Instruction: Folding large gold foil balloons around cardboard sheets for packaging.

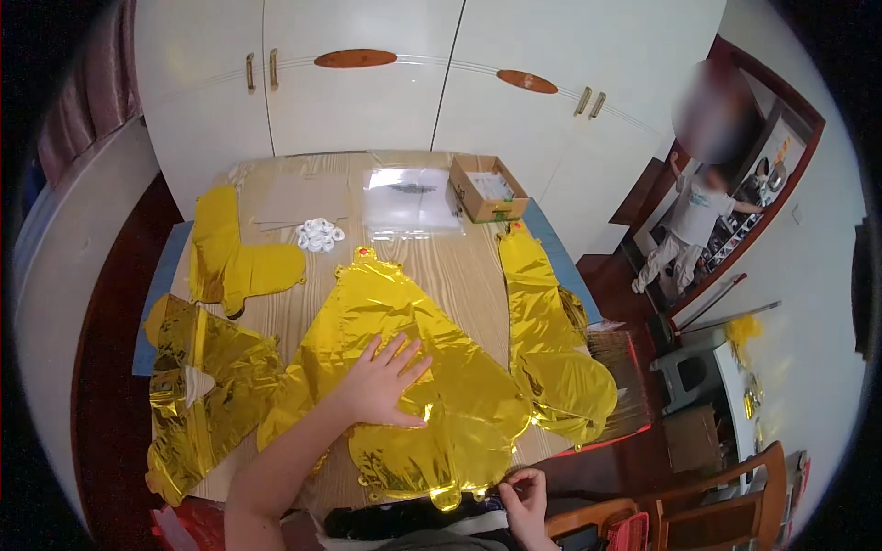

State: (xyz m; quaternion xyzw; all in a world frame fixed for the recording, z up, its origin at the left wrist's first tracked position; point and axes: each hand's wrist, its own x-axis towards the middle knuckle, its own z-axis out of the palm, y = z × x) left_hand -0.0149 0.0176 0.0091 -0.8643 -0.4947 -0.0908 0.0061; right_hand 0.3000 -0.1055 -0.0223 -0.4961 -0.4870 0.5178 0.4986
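Note:
A large flat gold foil balloon (pixel 432 340), uninflated and creased, lies across the middle of the table with a small red spot at its far tip. My left hand (pixel 381 381) rests on it, palm down, with the fingers spread. At the balloon's near right edge, my right hand (pixel 525 505) has its fingers curled and pinched on the foil rim. A boot-shaped gold foil piece (pixel 241 262) lies at the far left, and another creased foil piece (pixel 220 386) is nearer on the left. A long gold foil piece (pixel 542 340) stretches along the right side.
Toward the back lie white rings (pixel 320 235), a flat cardboard sheet (pixel 301 197), clear plastic bags (pixel 413 216) and an open cardboard box (pixel 489 188) holding white items. White cabinets (pixel 367 101) stand behind. A wooden chair (pixel 717 500) is near right; a person (pixel 698 216) stands in the doorway.

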